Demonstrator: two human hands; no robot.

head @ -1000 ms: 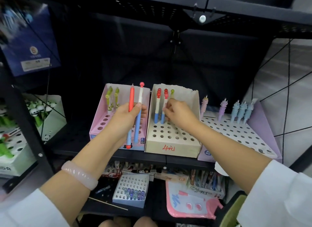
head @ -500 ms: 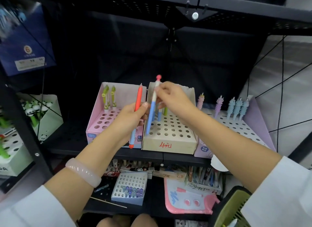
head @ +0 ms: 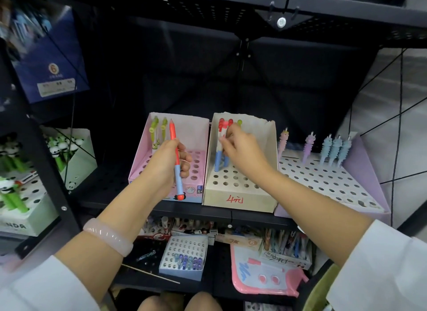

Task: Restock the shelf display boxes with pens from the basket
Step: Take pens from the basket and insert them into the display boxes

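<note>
While most of the holes across the three display boxes on the black metal shelf (head: 111, 195) are unfilled, the restocking looks to be in its early stages, by my judgement. Taking things from largest down: the lilac display box (head: 360, 172) at the right carries only five creature-topped pens (head: 332, 148) along its back row; the beige display box (head: 240, 195), marked in red on its front, holds a small cluster of red-topped pens (head: 223, 125) in its back left corner; the pink display box (head: 194, 135) has just two green pens (head: 158, 131) at the rear. The right hand (head: 242, 148) reaches into the beige box, its grip pinching a blue-and-white pen (head: 218, 159) whose lower end stands at a hole beside the others (whether it is fully seated I cannot tell). The left hand (head: 168, 162) hovers over the pink box, fingers curled round one red-and-blue pen (head: 176, 162), held nearly upright and waiting its turn. A green basket (head: 321, 287) edges into view at the lower right corner; its contents are hidden. Below, a lower shelf holds a small white box of purple-tipped pens (head: 184, 257) and a pink board (head: 265, 276); to the left stands a box of panda pens (head: 20, 195), and pale floor shows beyond the wire at the right.
</note>
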